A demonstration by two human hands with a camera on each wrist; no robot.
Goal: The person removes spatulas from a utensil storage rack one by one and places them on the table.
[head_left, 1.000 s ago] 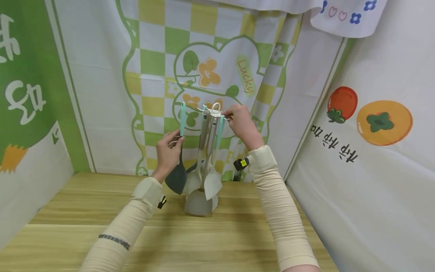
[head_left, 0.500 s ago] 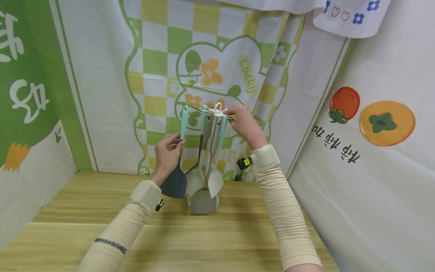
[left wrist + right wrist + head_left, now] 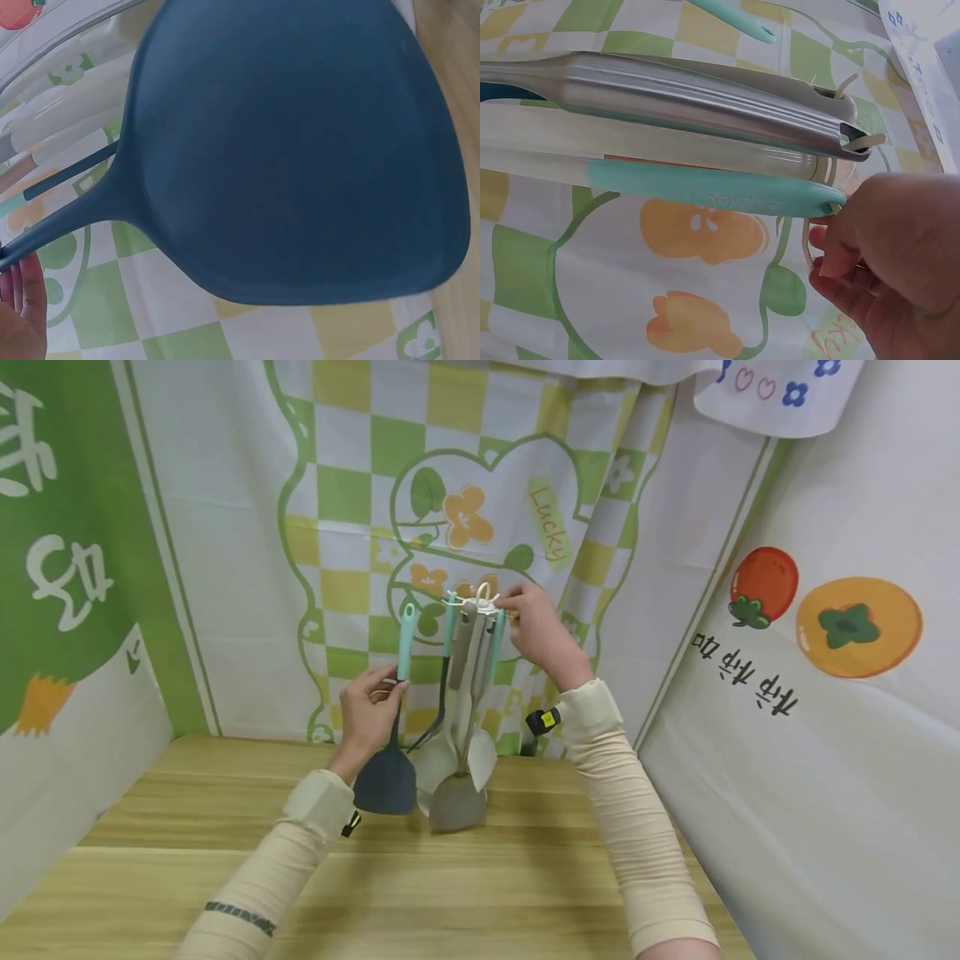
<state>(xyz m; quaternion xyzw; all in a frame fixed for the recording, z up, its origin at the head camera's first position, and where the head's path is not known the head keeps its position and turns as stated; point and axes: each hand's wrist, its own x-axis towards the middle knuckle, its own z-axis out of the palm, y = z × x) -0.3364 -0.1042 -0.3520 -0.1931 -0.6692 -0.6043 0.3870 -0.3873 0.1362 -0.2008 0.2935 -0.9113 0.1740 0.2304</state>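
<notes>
My left hand (image 3: 367,714) pinches a dark blue spatula (image 3: 386,781) just below its mint handle, left of a white utensil rack (image 3: 483,607). The spatula hangs blade down, apart from the rack; its broad blade fills much of the left wrist view. At the rack's top, my right hand (image 3: 538,627) pinches one of its white hooks, seen close in the right wrist view beside a mint-handled utensil (image 3: 727,187). A metal-handled utensil (image 3: 705,94) hangs from another hook. Around the rack's post hang several more utensils, including a grey turner (image 3: 457,802) low in front.
The rack stands on a wooden table (image 3: 480,893) close to its back edge. Behind it hangs a green and yellow checked cloth (image 3: 345,493). A white printed wall (image 3: 825,760) is on the right, and a green and white one (image 3: 82,577) on the left.
The spatula has come down a little in my left hand, and its blade now faces me more squarely. The rack has turned slightly, shifting the hanging utensils, while my right hand keeps its hook.
</notes>
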